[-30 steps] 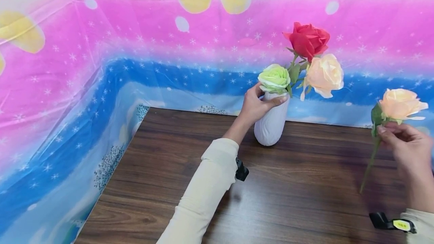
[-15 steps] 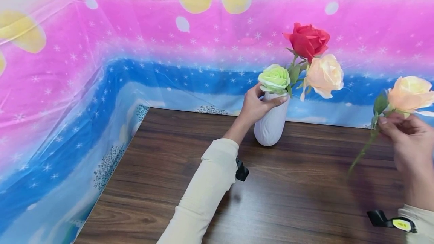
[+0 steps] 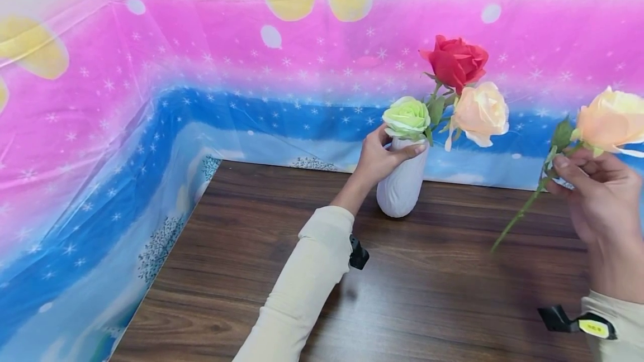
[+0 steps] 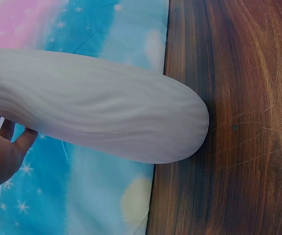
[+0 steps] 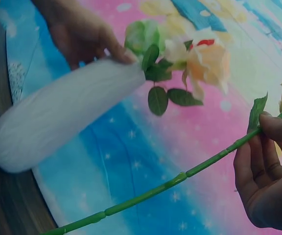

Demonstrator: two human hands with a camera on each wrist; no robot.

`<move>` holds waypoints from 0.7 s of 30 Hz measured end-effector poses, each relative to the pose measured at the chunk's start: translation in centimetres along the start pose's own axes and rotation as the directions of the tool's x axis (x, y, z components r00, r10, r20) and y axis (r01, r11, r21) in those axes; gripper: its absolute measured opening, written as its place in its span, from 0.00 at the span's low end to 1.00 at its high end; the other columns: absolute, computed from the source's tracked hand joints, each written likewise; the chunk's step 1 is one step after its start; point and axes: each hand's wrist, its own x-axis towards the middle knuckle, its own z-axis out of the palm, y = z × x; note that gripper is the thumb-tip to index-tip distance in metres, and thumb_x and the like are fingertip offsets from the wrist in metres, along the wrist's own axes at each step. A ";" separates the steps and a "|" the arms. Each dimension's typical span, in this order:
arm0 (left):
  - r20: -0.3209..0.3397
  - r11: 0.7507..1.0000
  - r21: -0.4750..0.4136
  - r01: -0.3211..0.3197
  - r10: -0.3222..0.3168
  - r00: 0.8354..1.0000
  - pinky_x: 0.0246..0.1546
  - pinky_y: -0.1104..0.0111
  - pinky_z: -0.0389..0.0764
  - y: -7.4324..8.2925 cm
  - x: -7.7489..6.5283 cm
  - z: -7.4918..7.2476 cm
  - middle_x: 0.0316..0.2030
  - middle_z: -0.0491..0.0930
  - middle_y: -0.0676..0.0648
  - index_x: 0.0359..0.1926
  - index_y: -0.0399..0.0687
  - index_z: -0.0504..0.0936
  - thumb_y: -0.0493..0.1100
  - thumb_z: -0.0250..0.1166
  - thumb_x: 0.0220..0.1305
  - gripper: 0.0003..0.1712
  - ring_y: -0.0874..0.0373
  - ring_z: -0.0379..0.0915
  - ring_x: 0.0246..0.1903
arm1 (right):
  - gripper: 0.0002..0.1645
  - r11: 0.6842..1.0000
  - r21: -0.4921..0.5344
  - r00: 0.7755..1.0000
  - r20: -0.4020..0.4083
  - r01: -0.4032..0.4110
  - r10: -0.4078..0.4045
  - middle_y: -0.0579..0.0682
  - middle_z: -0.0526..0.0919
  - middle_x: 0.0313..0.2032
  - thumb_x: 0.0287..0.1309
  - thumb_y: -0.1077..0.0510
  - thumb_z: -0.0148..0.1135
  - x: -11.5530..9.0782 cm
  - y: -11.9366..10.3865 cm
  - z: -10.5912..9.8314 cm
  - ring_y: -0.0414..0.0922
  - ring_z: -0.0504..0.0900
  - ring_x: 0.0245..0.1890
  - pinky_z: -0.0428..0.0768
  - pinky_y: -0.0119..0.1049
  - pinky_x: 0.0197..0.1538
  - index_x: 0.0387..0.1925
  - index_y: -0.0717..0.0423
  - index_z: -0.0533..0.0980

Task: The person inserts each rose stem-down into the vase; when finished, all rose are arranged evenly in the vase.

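A white ridged vase [image 3: 400,183] stands upright on the wooden table, and my left hand [image 3: 378,156] grips it around the neck. Three roses stand in it: a green rose [image 3: 407,117] low over the rim, a red rose [image 3: 457,62] highest, and a peach rose [image 3: 482,113] leaning right. Off to the right, my right hand [image 3: 601,191] pinches the stem of another peach rose [image 3: 611,119] just below its bloom. That rose's green stem [image 5: 146,195] slants down and left, its lower end apart from the vase. The left wrist view shows the vase [image 4: 102,105] close up.
The dark wood table [image 3: 241,272] meets a patterned cloth backdrop [image 3: 282,60] at its back and left edges. Black camera mounts sit on both wrists, one at the left sleeve [image 3: 312,272].
My right hand has lifted the peach rose slightly and tilted it, so the stem's lower end has swung left and up. My left hand and the vase have stayed in place.
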 end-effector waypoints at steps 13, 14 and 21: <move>0.002 1.000 0.001 -0.002 0.002 1.000 0.54 0.65 0.84 -0.1 0.0 -0.1 0.58 0.83 0.47 0.62 0.52 0.77 0.47 0.77 0.58 0.32 0.55 0.81 0.57 | 0.05 0.978 0.207 0.998 0.068 -0.010 -0.004 0.56 0.86 0.31 0.63 0.76 0.58 1.9 -1.0 4.0 0.48 0.86 0.35 0.88 0.38 0.33 0.34 0.71 0.79; 0.002 1.000 0.000 -0.001 0.001 1.000 0.54 0.66 0.84 -0.2 0.0 -0.1 0.58 0.83 0.47 0.62 0.51 0.77 0.47 0.77 0.58 0.32 0.55 0.81 0.57 | 0.04 0.979 0.205 0.998 0.061 -0.001 -0.012 0.56 0.85 0.30 0.63 0.75 0.58 2.0 -1.1 4.3 0.48 0.86 0.34 0.88 0.38 0.33 0.33 0.71 0.78; 0.001 1.000 0.001 0.003 -0.003 1.000 0.53 0.66 0.84 -0.3 0.1 0.0 0.58 0.83 0.47 0.62 0.51 0.77 0.47 0.77 0.58 0.32 0.55 0.82 0.57 | 0.02 0.958 0.281 0.997 0.035 0.062 -0.075 0.58 0.83 0.30 0.63 0.74 0.58 2.7 -1.7 6.2 0.49 0.86 0.31 0.85 0.36 0.28 0.36 0.72 0.77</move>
